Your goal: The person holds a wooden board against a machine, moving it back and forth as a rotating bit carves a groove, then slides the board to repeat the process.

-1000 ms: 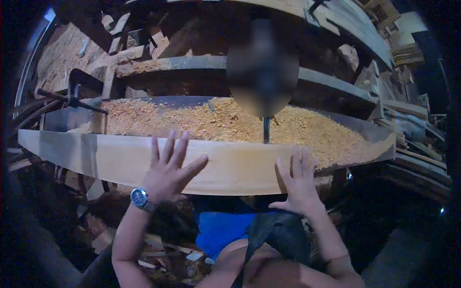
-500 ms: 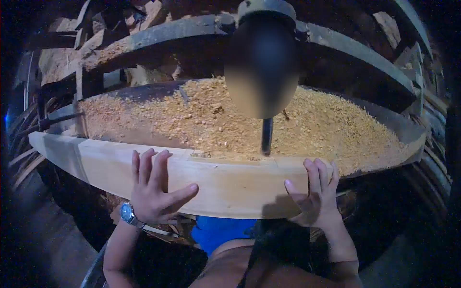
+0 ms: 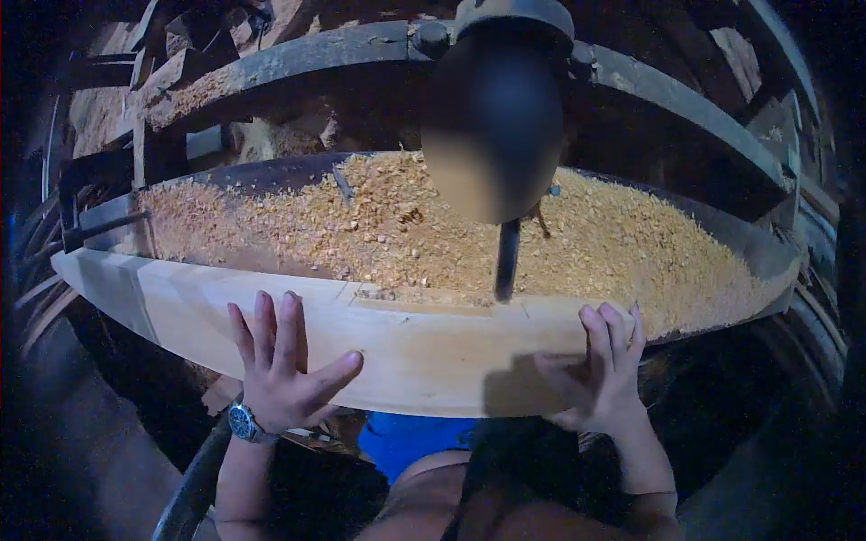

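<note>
A long pale wooden board (image 3: 433, 361) with a curved lower edge lies across in front of me. My left hand (image 3: 287, 374) rests on its left part, fingers stretched and spread, thumb pointing right. Toward the board's right end, my right hand (image 3: 606, 374) lies over it, fingers extended to the upper edge and thumb apart, partly in shadow. Between the hands, a dark upright metal bit (image 3: 507, 261) comes down at the board's upper edge. A shallow recess (image 3: 419, 307) runs along that edge, left of the bit. Whether the bit touches the wood is hard to tell.
Wood chips (image 3: 379, 216) are heaped behind the board. A thick grey beam (image 3: 316, 52) crosses the back. The machine head (image 3: 514, 13) hangs over the middle, with a blurred patch below it. A dark lever (image 3: 113, 225) sticks out at left.
My left hand has shifted slightly left and down in view. The right hand sits slightly further right. More of the recess shows, and the whole scene has shifted a little.
</note>
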{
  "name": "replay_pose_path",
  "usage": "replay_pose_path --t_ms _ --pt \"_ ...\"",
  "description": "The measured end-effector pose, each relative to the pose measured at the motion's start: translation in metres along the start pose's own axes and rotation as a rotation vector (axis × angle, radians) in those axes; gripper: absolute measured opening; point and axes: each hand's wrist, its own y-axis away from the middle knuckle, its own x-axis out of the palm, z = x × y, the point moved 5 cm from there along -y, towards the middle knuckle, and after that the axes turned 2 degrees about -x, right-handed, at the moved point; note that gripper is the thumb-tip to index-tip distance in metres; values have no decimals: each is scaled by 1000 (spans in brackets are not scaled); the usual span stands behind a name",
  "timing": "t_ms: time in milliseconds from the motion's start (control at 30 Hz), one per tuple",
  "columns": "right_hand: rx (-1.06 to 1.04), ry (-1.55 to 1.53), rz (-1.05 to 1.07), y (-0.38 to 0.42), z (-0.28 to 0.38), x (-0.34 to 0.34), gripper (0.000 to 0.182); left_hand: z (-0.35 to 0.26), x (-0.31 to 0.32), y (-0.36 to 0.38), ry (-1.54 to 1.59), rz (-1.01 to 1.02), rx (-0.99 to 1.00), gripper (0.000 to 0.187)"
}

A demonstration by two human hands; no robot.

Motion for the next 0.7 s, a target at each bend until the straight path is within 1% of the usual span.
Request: replay_pose_path --t_ms 33,133,233,333,400,467,500,567,600,633,667,700 --pt "15 -18 36 1 -1 1 64 0 -3 -3 25 28 -9 44" --pt "10 -8 -20 1 0 3 67 1 -6 -17 58 51 -15 42" --pt "33 1 -35 -2 2 1 61 -1 -9 -20 147 32 -10 38" --pt "-4 46 -93 13 -10 10 53 -7 -6 -24 91 -15 29 37" --pt "82 101 48 22 -18 19 64 -7 -5 -21 83 13 26 36" --pt "98 148 30 35 -30 33 75 -6 -4 -22 65 6 24 35" --pt "67 162 -48 49 -37 45 80 -7 -3 -20 57 -4 17 35" --pt "278 10 -80 67 -47 59 84 -7 -3 -15 32 -3 -11 34" --pt "516 -157 -18 80 -51 68 81 -7 -2 -11 25 9 -35 34" --pt "683 -357 -28 90 -52 76 77 -7 -1 -8 19 24 -61 34" --pt "856 -545 -68 101 -52 84 72 -8 2 -7 8 -6 -43 35" --pt "957 -758 -194 106 -49 90 65 -8 5 -8 0 -38 -26 36"
